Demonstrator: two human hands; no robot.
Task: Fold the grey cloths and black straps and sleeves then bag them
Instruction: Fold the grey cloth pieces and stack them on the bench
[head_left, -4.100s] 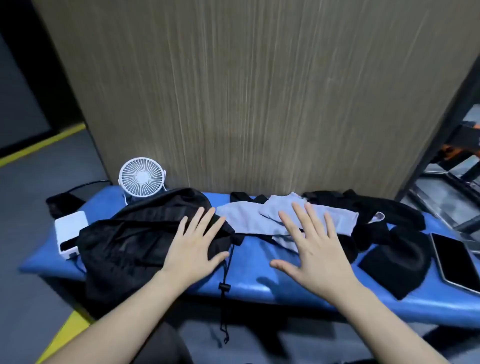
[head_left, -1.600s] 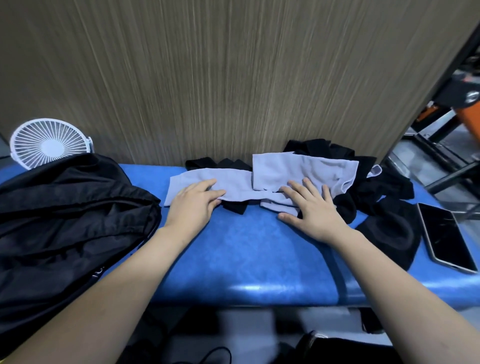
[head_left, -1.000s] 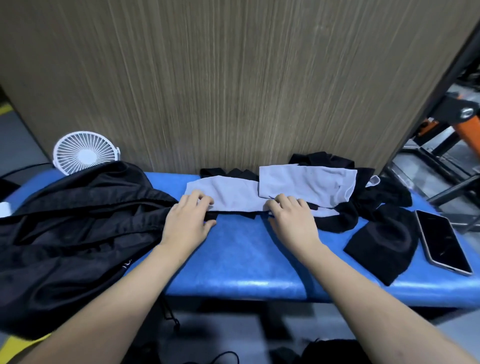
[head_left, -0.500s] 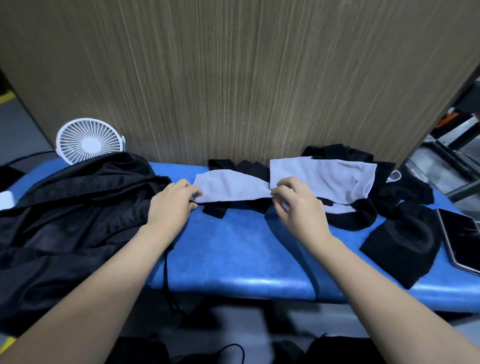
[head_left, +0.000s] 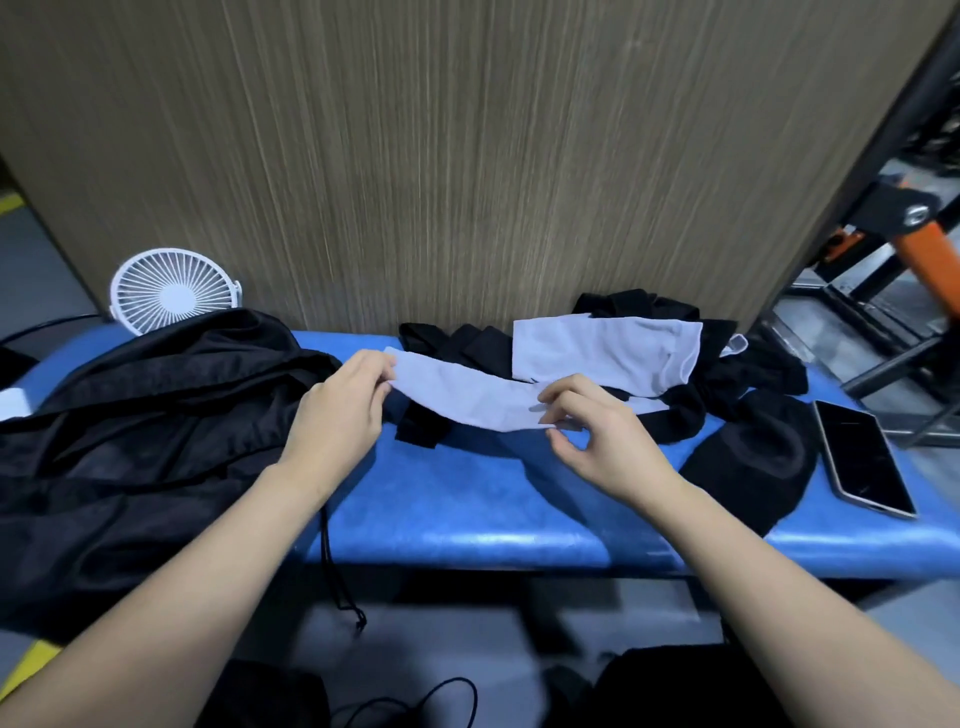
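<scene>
Hands (head_left: 467, 421) at grey cloth (head_left: 467, 397) ends — bench edge (head_left: 467, 545) near

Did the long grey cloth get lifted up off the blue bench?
Yes. The long grey cloth has come up off the blue padded bench, pinched by the left hand and right hand.

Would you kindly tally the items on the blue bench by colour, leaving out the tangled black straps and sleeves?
Grey cloths: 2
White fan: 1
Black bag: 1
Black phone: 1
Total: 5
</scene>
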